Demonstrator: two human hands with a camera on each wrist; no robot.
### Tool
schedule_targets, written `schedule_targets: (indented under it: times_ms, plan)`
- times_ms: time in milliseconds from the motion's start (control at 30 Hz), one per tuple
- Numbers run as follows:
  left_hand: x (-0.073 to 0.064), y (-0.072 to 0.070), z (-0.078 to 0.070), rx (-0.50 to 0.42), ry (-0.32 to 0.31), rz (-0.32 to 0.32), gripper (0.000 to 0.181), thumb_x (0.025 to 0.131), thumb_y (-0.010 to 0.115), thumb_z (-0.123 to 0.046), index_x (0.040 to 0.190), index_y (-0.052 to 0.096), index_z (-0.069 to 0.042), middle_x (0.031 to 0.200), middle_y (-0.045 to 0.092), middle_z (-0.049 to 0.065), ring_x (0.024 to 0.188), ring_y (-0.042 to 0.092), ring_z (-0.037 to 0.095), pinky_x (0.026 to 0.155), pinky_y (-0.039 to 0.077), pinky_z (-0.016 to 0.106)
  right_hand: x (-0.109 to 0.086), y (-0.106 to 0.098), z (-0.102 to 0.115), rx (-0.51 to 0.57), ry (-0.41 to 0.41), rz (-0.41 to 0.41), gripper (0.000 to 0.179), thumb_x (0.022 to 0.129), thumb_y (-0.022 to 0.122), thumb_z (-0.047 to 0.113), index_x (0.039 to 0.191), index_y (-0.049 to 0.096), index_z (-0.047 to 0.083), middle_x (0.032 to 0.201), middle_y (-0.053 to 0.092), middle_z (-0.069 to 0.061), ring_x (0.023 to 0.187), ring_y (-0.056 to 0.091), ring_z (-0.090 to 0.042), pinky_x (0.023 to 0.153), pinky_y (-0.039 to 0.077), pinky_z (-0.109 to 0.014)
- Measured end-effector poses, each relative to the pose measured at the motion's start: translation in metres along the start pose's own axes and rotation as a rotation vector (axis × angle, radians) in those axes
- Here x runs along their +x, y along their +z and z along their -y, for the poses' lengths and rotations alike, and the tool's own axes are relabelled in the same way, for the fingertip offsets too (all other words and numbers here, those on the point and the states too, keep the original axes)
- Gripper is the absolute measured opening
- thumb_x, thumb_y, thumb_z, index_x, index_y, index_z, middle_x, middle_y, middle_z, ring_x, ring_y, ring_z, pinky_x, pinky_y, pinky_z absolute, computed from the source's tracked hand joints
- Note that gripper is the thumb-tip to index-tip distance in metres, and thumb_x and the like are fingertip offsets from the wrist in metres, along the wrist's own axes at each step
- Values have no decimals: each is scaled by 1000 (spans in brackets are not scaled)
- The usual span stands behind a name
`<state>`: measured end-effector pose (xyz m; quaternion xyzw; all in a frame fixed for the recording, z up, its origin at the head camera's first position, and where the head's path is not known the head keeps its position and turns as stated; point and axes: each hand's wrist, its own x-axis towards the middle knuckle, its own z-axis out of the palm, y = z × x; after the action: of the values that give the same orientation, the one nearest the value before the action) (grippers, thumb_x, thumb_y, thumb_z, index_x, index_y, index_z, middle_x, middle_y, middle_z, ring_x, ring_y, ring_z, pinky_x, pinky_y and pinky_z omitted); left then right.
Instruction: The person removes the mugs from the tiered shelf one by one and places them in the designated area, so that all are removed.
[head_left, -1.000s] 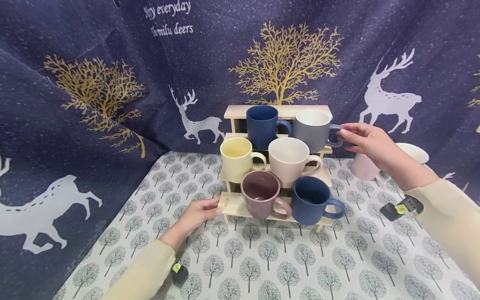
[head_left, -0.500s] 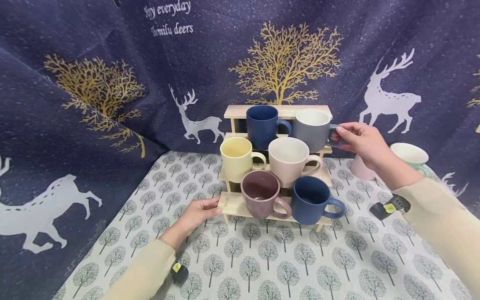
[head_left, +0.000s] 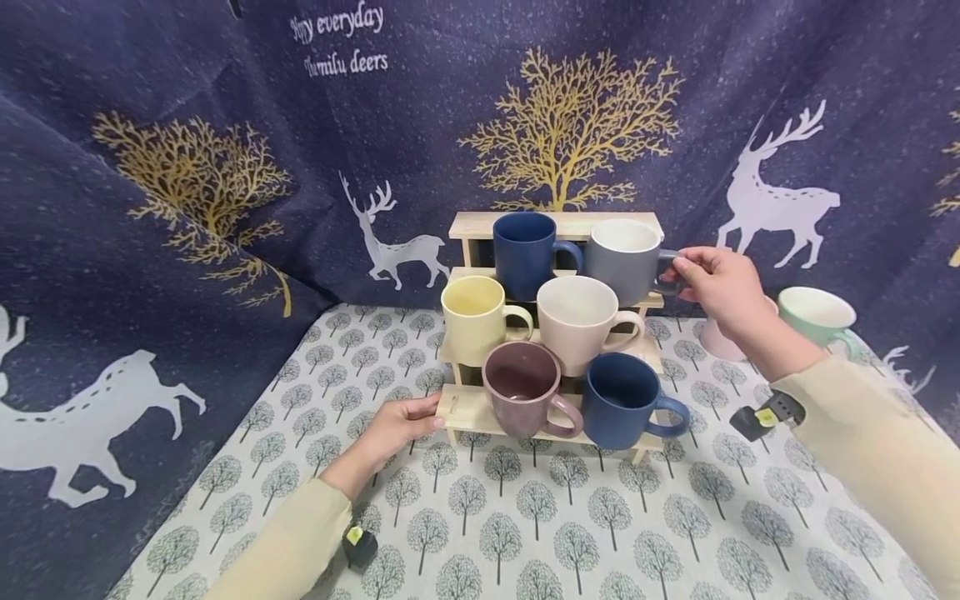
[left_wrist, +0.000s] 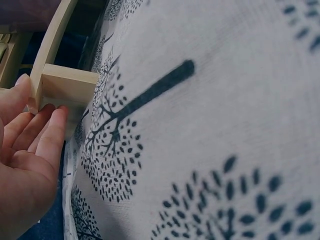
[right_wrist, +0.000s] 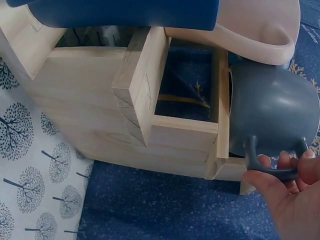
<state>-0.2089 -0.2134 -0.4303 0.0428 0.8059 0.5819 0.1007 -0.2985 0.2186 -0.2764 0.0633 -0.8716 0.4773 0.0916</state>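
A wooden tiered rack [head_left: 467, 408] holds several mugs. My left hand [head_left: 393, 427] pinches the left end of its lowest step; in the left wrist view, the thumb lies on top of the board [left_wrist: 42, 75] and the fingers are below it. On the upper right, a grey mug [head_left: 621, 271] with a white inside stands on its step. My right hand [head_left: 723, 283] holds this mug by the handle, and the right wrist view has the fingers curled round the handle [right_wrist: 272, 173]. Left of the grey mug is a dark blue mug [head_left: 523, 258].
Lower on the rack stand a yellow mug [head_left: 474, 321], a pale pink mug [head_left: 576, 325], a plum mug [head_left: 521, 392] and another blue mug [head_left: 621, 404]. Behind my right forearm are a green mug [head_left: 817, 312] and a partly hidden pink one [head_left: 720, 340]. A deer-print cloth hangs behind.
My right hand has shifted slightly left and closer along the grey mug's handle, uncovering more of the green mug. The left hand and the rack look unmoved.
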Motion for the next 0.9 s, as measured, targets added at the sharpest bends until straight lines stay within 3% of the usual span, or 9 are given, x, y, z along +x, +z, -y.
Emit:
schedule_targets:
  times_ms: [433, 700, 900]
  plan:
    - [-1, 1, 0, 10, -22, -8, 54, 94, 69, -9, 144, 50, 2, 144, 56, 26, 123, 68, 40, 104, 60, 36, -2, 0, -3, 26, -11, -35, 38, 110, 45, 21, 127, 56, -11, 70, 55, 41, 73, 56, 19, 63, 53, -3]
    - [-1, 1, 3, 4, -9, -14, 55, 93, 69, -8, 143, 50, 2, 143, 57, 28, 121, 68, 40, 100, 61, 32, -3, -6, -4, 72, -18, -65, 25, 109, 47, 19, 114, 59, -2, 70, 58, 39, 74, 58, 20, 64, 54, -2]
    - [0, 2, 4, 1, -15, -25, 54, 92, 70, -7, 143, 51, 2, 142, 57, 28, 121, 69, 40, 100, 62, 30, -6, -15, -8, 72, -22, -78, 30, 109, 47, 20, 120, 58, -5, 71, 58, 39, 75, 58, 22, 65, 54, -2]
